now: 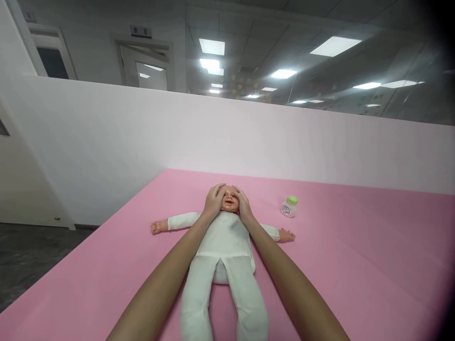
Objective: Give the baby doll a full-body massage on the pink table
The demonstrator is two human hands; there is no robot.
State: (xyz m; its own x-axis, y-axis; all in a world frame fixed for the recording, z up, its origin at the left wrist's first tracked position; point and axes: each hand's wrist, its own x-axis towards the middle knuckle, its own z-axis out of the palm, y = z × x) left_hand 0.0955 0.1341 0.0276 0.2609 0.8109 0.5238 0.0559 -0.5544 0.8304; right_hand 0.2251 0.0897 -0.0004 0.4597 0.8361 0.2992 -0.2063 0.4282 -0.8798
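One left hand (214, 201) and one right hand (243, 204) are showing, two total. One doll (223, 237) is showing two sleeves (182, 220), two legs (197, 293). One bottle (288, 209) is carrying one green cap (292, 200). One pink tabletop (341, 251) and one white partition (249, 137) are appearing. Over ten ceiling lights (336, 46) are glowing, exact count blurring.

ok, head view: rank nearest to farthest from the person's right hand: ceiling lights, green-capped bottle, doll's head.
1. Doll's head: against the right hand, on its left.
2. Green-capped bottle: on the pink surface, right of that hand.
3. Ceiling lights: overhead, beyond the white partition.
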